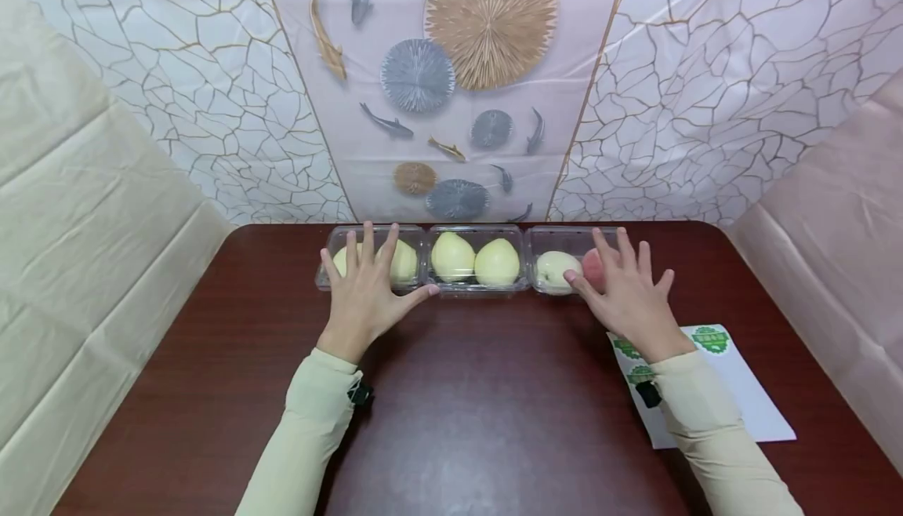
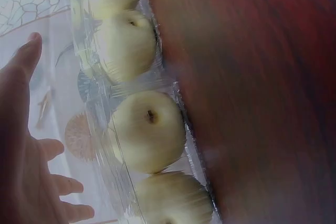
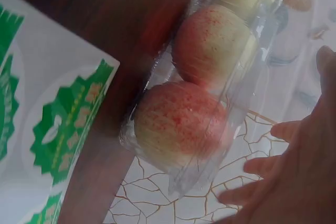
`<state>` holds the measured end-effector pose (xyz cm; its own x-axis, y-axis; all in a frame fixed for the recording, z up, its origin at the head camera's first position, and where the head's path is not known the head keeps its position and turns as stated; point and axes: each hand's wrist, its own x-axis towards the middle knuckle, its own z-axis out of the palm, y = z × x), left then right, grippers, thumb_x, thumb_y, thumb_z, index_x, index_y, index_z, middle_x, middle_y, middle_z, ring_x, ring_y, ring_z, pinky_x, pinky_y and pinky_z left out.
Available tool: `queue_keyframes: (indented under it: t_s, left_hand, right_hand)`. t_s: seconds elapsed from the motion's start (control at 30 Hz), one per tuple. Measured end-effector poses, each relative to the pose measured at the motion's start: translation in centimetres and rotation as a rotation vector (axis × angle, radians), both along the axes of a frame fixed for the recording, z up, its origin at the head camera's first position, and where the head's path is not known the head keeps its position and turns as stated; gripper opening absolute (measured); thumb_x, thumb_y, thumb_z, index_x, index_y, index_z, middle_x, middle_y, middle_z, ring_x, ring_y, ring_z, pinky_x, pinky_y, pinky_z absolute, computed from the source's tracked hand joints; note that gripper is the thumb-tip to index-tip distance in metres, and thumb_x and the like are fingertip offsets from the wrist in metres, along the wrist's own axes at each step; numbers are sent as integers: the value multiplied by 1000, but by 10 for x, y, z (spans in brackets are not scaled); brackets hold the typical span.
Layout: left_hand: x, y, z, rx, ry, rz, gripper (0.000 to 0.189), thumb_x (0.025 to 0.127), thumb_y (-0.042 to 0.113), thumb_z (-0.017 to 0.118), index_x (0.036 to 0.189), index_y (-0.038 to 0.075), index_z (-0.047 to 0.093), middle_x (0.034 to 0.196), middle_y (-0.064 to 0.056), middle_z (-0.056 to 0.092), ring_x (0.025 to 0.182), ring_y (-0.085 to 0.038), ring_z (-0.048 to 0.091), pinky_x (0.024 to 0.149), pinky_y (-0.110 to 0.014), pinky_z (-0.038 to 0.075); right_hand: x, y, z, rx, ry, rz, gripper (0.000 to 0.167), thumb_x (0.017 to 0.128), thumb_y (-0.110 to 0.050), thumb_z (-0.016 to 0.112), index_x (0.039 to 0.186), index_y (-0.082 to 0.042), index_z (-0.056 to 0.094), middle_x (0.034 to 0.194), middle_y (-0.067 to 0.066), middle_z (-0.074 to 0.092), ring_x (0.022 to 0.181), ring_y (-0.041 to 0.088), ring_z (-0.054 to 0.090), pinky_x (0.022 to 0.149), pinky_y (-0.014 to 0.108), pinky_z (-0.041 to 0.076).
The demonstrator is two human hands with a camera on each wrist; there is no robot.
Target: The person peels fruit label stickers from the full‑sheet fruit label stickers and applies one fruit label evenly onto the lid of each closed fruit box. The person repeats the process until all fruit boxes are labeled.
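Three clear plastic boxes stand side by side along the table's far edge, each with two fruits inside. My left hand point(image 1: 361, 296), fingers spread, is over the left box point(image 1: 337, 235) and its pale yellow pears point(image 1: 404, 263). The middle box point(image 1: 466, 288) has two more pears point(image 1: 497, 262) in it. Over the right box point(image 1: 553, 237) my right hand point(image 1: 632, 304) is spread too, partly covering the peaches. In the right wrist view the peaches point(image 3: 181, 121) are blushed red under clear plastic. Neither hand grips anything; in both wrist views the fingers look apart from the boxes.
On the right of the dark red-brown table point(image 1: 487, 406) lies a white sheet point(image 1: 751, 398) with green serrated round stickers, partly under my right forearm. A patterned backdrop point(image 1: 451, 147) rises behind the boxes. Pale fabric walls point(image 1: 92, 281) flank both sides.
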<state>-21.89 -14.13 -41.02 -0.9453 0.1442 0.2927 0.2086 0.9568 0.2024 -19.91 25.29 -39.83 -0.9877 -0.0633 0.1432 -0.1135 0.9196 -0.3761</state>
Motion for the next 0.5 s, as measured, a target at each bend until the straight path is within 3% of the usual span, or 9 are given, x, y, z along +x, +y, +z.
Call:
queue_keyframes:
  t_s: [0.2, 0.33, 0.4, 0.5]
  left_hand:
    - [1, 2, 3, 3, -10, -7, 115, 82, 95, 48, 171, 31, 12, 176, -17, 9, 162, -43, 10, 120, -78, 0]
    - [3, 5, 7, 23, -26, -21, 112, 84, 92, 51, 171, 33, 11, 176, -17, 12, 161, -43, 11, 122, -75, 5]
    - [4, 6, 8, 28, -42, -26, 111, 85, 90, 52, 171, 31, 13, 175, -19, 14, 161, -44, 11, 122, -74, 8]
    - [6, 7, 10, 33, -53, -32, 109, 88, 86, 53, 171, 24, 19, 174, -23, 17, 160, -46, 13, 123, -73, 11]
  right_hand:
    - [2, 16, 6, -41, -27, 79, 98, 103, -63, 55, 169, -6, 11, 168, 37, 12, 150, 65, 14, 110, 85, 21]
    - [12, 30, 13, -51, -48, 91, 99, 102, -55, 64, 169, -3, 11, 161, 41, 21, 144, 62, 29, 105, 82, 33]
    - [18, 38, 16, -51, -58, 79, 93, 101, -49, 68, 164, 2, 22, 150, 40, 34, 132, 57, 43, 99, 78, 43]
    - [24, 49, 22, -36, -110, 120, 62, 100, -34, 74, 140, 8, 53, 123, 30, 57, 104, 42, 61, 84, 62, 56]
